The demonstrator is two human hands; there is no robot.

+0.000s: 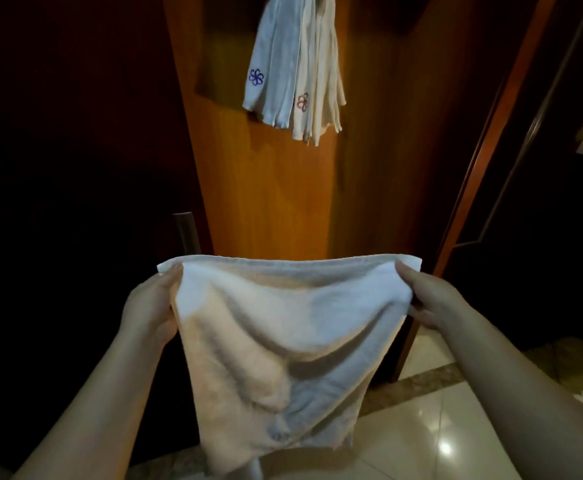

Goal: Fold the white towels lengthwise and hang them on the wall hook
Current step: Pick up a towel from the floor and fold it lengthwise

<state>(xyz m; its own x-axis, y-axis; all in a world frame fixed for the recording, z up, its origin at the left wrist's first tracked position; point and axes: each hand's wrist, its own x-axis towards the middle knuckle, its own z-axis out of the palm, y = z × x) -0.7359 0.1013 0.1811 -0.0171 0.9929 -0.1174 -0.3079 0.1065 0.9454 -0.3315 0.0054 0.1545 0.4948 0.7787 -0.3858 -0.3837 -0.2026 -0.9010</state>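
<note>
left hand (pixel 151 306) pinches white towel (pixel 276 348) at its top left corner | right hand (pixel 428 299) pinches top right corner | towel sags below the hung towels (pixel 297 67) on wooden panel (pixel 283 188)

Open air lies between the held towel (pixel 276 327) and the hung towels (pixel 297 71) at twelve o'clock; the wooden panel (pixel 276 188) blocks passage behind.

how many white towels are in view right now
3. One held towel is stretched between the left hand and right hand; a blue-flower towel and a red-flower towel hang above. More may hide behind them.
</note>
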